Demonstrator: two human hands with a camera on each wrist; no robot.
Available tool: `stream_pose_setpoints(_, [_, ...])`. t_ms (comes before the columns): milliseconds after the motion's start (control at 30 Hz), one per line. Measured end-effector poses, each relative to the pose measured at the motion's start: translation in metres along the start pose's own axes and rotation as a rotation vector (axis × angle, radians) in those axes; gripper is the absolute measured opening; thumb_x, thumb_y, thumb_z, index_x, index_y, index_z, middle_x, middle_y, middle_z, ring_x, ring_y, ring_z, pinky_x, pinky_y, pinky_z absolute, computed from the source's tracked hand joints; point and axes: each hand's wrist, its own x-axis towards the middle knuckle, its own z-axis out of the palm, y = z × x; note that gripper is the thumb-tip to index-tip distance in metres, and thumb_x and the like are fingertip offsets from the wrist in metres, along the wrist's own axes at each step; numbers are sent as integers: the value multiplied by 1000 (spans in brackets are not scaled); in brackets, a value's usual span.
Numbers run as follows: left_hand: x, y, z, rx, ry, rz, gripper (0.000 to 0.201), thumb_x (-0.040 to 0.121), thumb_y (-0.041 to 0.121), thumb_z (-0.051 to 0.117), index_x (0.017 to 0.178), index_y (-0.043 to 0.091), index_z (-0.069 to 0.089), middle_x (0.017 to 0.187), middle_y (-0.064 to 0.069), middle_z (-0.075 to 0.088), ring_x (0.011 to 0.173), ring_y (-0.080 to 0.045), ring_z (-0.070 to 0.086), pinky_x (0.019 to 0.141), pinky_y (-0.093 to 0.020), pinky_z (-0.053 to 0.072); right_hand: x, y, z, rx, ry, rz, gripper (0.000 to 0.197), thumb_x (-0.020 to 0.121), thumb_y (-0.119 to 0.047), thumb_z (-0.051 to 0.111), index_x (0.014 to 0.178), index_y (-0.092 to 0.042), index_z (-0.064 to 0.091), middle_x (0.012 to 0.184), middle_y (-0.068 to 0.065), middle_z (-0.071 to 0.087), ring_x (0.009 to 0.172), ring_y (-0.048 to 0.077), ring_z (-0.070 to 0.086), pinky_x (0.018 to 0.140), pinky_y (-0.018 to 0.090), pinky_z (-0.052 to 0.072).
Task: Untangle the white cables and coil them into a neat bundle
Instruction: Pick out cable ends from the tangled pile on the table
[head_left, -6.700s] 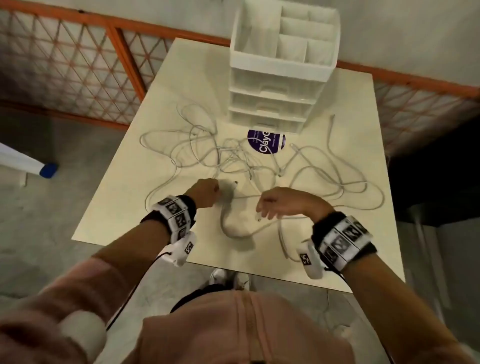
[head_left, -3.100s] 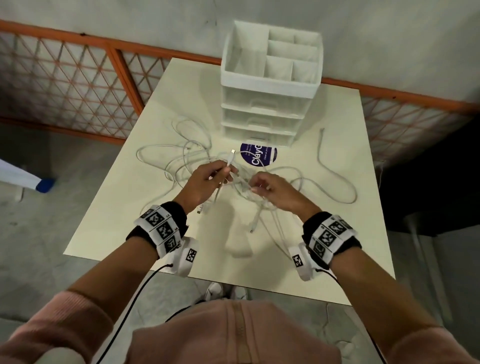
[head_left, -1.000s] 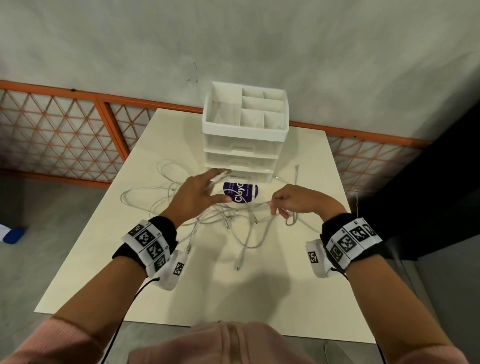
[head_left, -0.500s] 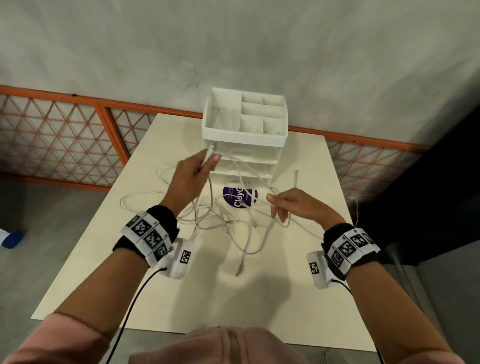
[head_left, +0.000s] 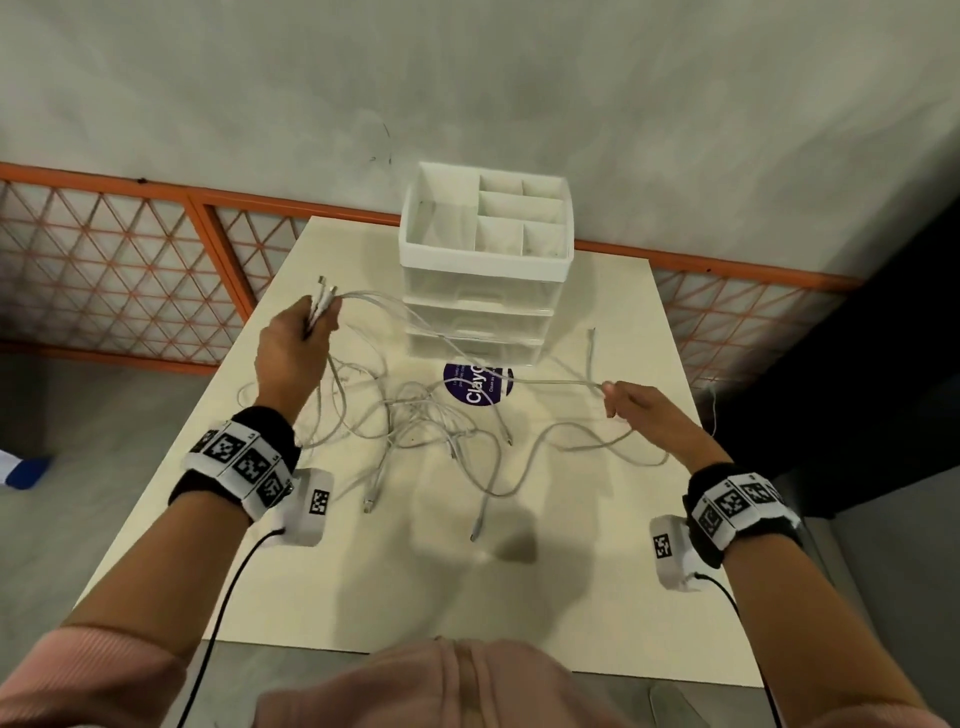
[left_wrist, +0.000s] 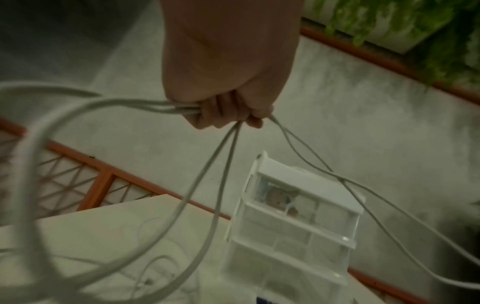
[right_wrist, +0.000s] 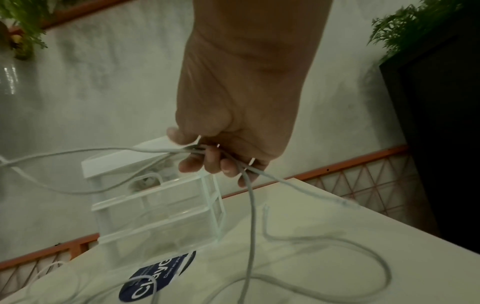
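Note:
Several white cables (head_left: 415, 421) lie tangled in the middle of the cream table (head_left: 467, 597). My left hand (head_left: 306, 327) is raised at the left and grips a bunch of cable ends, their plugs sticking up past the fist; the left wrist view shows its fingers (left_wrist: 221, 115) curled round the cables (left_wrist: 207, 164). My right hand (head_left: 623, 397) is out at the right and pinches cable strands stretched from the left hand. In the right wrist view its fingers (right_wrist: 207, 162) curl round the cables (right_wrist: 250, 216), which hang to the table.
A white drawer organiser (head_left: 483, 270) with open top compartments stands at the table's back. A purple round sticker (head_left: 478, 384) lies in front of it. An orange lattice fence (head_left: 130, 270) runs behind, a grey wall above. Loose plug ends (head_left: 475, 530) lie toward the table's front.
My left hand has lifted up and to the left with the cable ends, and my right hand has moved out to the right, so the strands between them are pulled longer out of the tangle.

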Motion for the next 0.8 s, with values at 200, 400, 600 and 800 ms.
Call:
stream_pose_setpoints(200, [-26, -7, 5, -222, -204, -139, 55, 91, 51, 51, 63, 3, 47, 55, 4, 40, 54, -8, 36, 59, -30, 29, -18, 2, 16, -117, -252, 150, 53, 92, -52, 47, 55, -18, 63, 69, 2, 59, 75, 16, 55, 78, 24, 37])
stream_pose_setpoints(400, [-41, -20, -6, 64, -732, -207, 51, 77, 24, 77, 42, 21, 40, 36, 11, 29, 37, -5, 25, 45, -21, 21, -43, 26, 50, -419, -652, 318, 38, 90, -50, 54, 65, -26, 69, 60, -2, 45, 61, 11, 43, 65, 22, 36])
stream_pose_setpoints(600, [-73, -28, 1, 468, -1133, -154, 37, 64, 36, 85, 49, 18, 56, 41, 10, 47, 40, -4, 40, 51, -21, 32, -48, 36, 76, -524, -602, 305, 29, 78, -24, 74, 58, -26, 53, 71, -6, 57, 83, 15, 55, 76, 25, 41])
stream_pose_setpoints(800, [-88, -30, 4, 610, -1209, -151, 37, 59, 50, 82, 56, 17, 65, 60, 2, 61, 61, -15, 54, 62, -27, 39, -29, 5, 118, -264, -349, -20, 16, 76, -6, 73, 73, -16, 61, 71, -2, 54, 73, 17, 52, 78, 35, 43])
